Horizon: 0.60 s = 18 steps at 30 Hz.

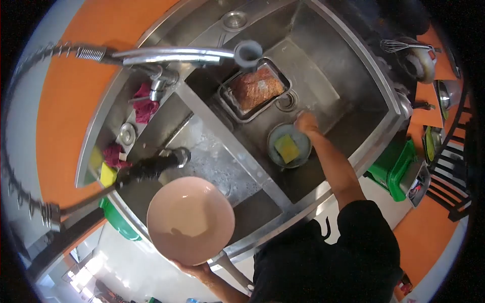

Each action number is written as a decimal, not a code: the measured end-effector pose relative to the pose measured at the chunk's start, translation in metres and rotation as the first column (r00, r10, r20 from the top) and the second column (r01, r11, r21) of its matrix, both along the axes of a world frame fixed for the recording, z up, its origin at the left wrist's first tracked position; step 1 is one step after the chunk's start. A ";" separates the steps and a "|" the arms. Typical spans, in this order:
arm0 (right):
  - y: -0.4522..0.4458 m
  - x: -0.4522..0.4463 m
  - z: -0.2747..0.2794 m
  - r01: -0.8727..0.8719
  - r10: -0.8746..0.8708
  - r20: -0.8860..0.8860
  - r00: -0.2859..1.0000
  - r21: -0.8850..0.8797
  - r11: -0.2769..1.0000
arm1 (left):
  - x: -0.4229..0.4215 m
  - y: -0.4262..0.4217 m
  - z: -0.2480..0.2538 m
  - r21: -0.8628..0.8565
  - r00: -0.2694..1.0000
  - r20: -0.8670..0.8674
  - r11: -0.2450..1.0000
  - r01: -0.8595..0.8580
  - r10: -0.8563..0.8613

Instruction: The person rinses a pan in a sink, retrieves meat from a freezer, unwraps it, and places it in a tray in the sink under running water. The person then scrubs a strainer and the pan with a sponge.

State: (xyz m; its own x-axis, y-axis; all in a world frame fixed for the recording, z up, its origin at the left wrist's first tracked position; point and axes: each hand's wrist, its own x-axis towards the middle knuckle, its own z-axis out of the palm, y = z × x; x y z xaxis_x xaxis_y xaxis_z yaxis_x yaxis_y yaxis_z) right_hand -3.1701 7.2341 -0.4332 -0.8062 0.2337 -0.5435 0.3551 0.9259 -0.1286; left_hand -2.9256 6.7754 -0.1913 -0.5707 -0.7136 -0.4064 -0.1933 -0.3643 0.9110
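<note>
My left hand grips the lower rim of a wide pink bowl, tilted over the front of the left sink basin. The bowl's inside faces me and shows a shadow across it. In the right basin, my right hand is closed at the upper right rim of a small grey bowl. Its fingertips are partly hidden. A yellow-green sponge lies inside that small bowl. Beyond it, a metal tray with a wrapped block of reddish, meat-like food rests beside the drain.
A metal divider separates the two basins. The spring-hose tap's spout hangs over the right basin, and a dark sprayer reaches over the left one. Dark red cloths and a yellow sponge lie on the left ledge.
</note>
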 end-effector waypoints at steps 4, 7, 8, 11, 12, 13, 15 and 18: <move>0.067 -0.041 -0.054 0.320 -0.357 -0.161 0.920 -0.213 0.923 | -0.006 -0.005 -0.008 0.104 0.988 -0.155 0.994 0.025 -0.008; 0.104 -0.076 -0.120 0.258 -0.329 -0.383 0.863 -0.225 0.939 | -0.011 -0.015 -0.017 0.091 0.985 -0.170 0.996 0.010 0.006; 0.106 -0.086 -0.129 0.265 -0.357 -0.400 0.844 -0.267 0.926 | -0.015 -0.017 -0.019 0.077 0.987 -0.161 0.997 0.005 0.008; 0.091 -0.122 -0.107 0.241 -0.359 -0.424 0.832 -0.307 0.921 | -0.032 -0.017 -0.027 -0.041 0.995 -0.096 0.999 0.011 -0.015; 0.087 -0.133 -0.106 0.196 -0.297 -0.417 0.859 -0.267 0.943 | -0.035 -0.016 -0.028 -0.078 0.997 -0.075 0.997 0.013 -0.019; 0.085 -0.141 -0.109 0.146 -0.231 -0.408 0.883 -0.229 0.962 | -0.037 -0.016 -0.028 -0.122 0.998 -0.057 0.992 0.014 -0.021; 0.082 -0.154 -0.119 0.197 -0.278 -0.371 0.886 -0.242 0.950 | -0.042 -0.014 -0.028 -0.211 0.999 -0.019 0.977 0.024 -0.028; 0.076 -0.151 -0.120 0.223 -0.325 -0.353 0.878 -0.300 0.928 | -0.044 -0.008 -0.026 -0.459 0.989 0.122 0.879 0.129 -0.082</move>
State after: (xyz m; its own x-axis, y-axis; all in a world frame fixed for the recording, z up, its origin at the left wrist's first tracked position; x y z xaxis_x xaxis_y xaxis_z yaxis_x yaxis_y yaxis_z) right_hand -3.3216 7.3098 -0.5531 -0.8861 0.3785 -0.2675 0.4635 0.7197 -0.5169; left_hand -2.9699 6.7674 -0.2175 -0.6287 -0.7713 -0.0994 -0.3013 0.1238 0.9455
